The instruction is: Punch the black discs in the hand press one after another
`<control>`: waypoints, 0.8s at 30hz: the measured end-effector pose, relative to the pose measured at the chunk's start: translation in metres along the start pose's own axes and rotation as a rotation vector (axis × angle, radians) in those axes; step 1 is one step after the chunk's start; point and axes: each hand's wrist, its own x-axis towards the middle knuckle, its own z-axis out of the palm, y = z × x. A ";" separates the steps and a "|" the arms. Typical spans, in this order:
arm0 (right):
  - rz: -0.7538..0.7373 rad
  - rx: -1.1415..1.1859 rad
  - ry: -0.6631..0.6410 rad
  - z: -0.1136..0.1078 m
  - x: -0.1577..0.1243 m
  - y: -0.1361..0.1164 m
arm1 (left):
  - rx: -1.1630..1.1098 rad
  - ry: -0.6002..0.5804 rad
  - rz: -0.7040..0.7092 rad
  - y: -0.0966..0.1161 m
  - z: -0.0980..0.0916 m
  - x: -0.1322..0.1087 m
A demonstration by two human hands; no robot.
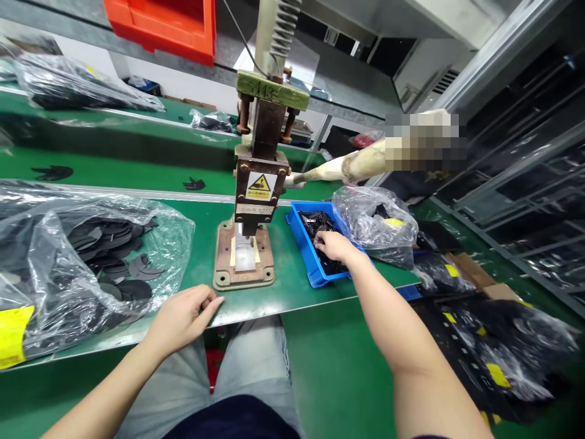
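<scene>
My right hand reaches into a blue bin of small shiny black pieces. Its fingers are bent together among them; anything between the fingertips is too small to make out. Curled at the table's front edge, my left hand shows no object in its closed fingers. Between the hands stands a press with a warning label. A clear, flat piece lies on its base plate, beneath the ram. To the left, a clear plastic bag holds many curved, flat black pieces.
Behind the bin sits another plastic bag. The press's lever juts out to the right. An orange bin rests on the shelf above. Loose black pieces lie farther back; more bags are low on the right.
</scene>
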 end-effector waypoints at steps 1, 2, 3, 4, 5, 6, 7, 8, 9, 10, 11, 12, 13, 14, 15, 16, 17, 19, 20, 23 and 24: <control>0.001 -0.001 -0.002 0.000 -0.002 0.001 | -0.001 0.001 -0.003 0.000 0.000 0.000; 0.001 -0.001 -0.007 0.000 -0.004 0.002 | -0.002 0.001 -0.004 0.000 0.000 0.000; 0.001 0.000 -0.015 0.001 -0.006 0.004 | -0.003 0.001 -0.004 0.000 0.000 0.000; 0.000 -0.001 -0.023 0.002 -0.008 0.005 | -0.004 0.002 -0.005 0.000 0.000 0.000; 0.001 -0.002 -0.028 0.003 -0.010 0.005 | -0.003 0.001 -0.006 0.000 0.000 0.000; 0.005 -0.005 -0.029 0.004 -0.011 0.006 | -0.002 0.001 -0.009 0.000 0.000 0.000; 0.010 -0.009 -0.026 0.005 -0.013 0.006 | 0.000 0.000 -0.012 0.000 0.000 0.000; 0.016 -0.013 -0.018 0.005 -0.014 0.006 | 0.001 -0.002 -0.014 0.000 0.000 0.000; 0.024 -0.016 -0.004 0.005 -0.014 0.006 | 0.000 -0.003 -0.015 0.001 0.000 0.001; 0.032 -0.018 0.013 0.005 -0.015 0.006 | -0.003 -0.003 -0.016 0.001 -0.001 0.001; 0.042 -0.018 0.033 0.005 -0.017 0.006 | -0.006 -0.001 -0.015 0.001 -0.001 0.001; 0.051 -0.015 0.055 0.005 -0.018 0.007 | -0.009 0.001 -0.014 0.002 -0.001 0.001; 0.062 -0.011 0.077 0.004 -0.020 0.009 | -0.011 0.002 -0.015 0.002 -0.002 0.001; 0.071 -0.005 0.097 0.004 -0.022 0.010 | -0.011 0.004 -0.018 0.003 -0.002 0.001; 0.078 0.005 0.113 0.004 -0.024 0.012 | -0.011 0.004 -0.023 0.003 -0.002 0.000; 0.080 0.017 0.124 0.004 -0.025 0.013 | -0.010 0.003 -0.027 0.004 -0.003 0.000; 0.078 0.032 0.130 0.005 -0.027 0.013 | -0.009 0.001 -0.029 0.004 -0.003 0.000; 0.068 0.063 0.128 0.007 -0.027 0.011 | -0.005 -0.001 -0.024 0.004 -0.003 0.000; 0.063 0.077 0.123 0.009 -0.026 0.009 | -0.002 -0.001 -0.020 0.004 -0.003 0.000; 0.055 0.114 0.110 0.013 -0.018 -0.001 | 0.007 0.008 -0.013 0.003 -0.002 -0.001; 0.055 0.128 0.116 0.014 -0.016 -0.004 | 0.010 0.010 -0.011 0.003 -0.002 -0.001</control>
